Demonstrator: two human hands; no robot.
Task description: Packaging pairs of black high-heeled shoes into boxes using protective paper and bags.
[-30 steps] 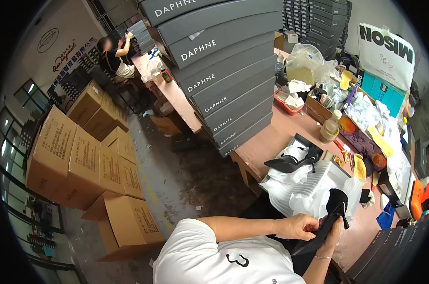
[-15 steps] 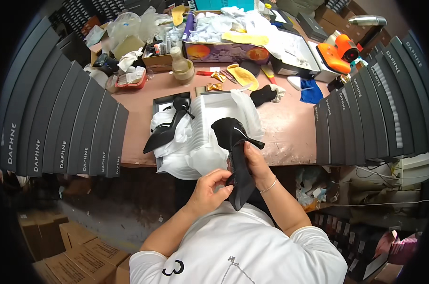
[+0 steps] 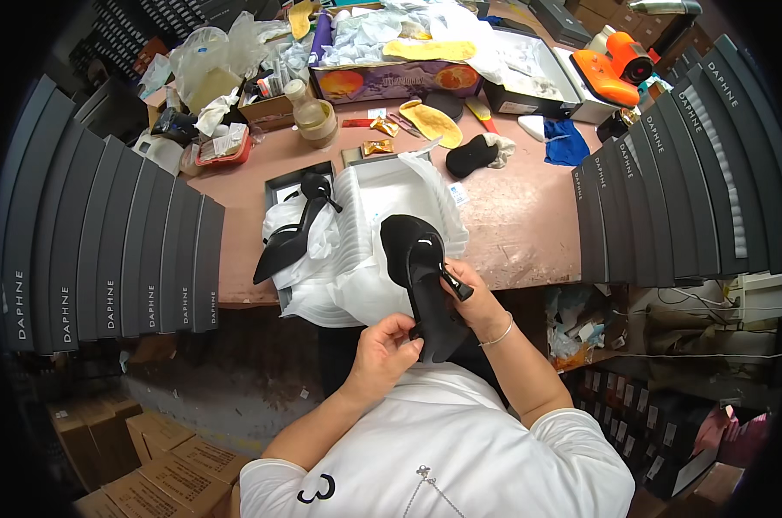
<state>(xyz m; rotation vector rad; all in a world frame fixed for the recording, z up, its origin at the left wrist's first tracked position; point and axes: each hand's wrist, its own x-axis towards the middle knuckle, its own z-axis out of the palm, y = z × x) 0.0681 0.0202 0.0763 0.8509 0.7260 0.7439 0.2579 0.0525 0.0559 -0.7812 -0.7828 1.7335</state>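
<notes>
**Black high-heeled shoe held in both hands above the table edge**

Black high-heeled shoe is shown gripped in both hands, in front of the person's chest and just over the near edge of the brown worktable. Its heel end points away from the person and its pointed toe is directed down toward the white shirt. The left hand is closed on the lower part of the shoe near the toe, with the fingers curled against its edge. The right hand is wrapped around the shoe's right side, the thumb pressed near the thin heel; a thin bracelet is seen at that wrist. Neither hand is spread.

Just beyond the held shoe, an open shoe box lined with white tissue paper is set on the table. A second black high-heeled shoe is laid on the paper at the box's left side, well apart from both hands. Rows of dark grey shoe boxes are stacked on edge at the left, and a similar row at the right. Farther back, yellow insoles, a blue cloth, a black pad and an orange tool are scattered on the table. Brown cartons are visible on the floor at lower left.
</notes>
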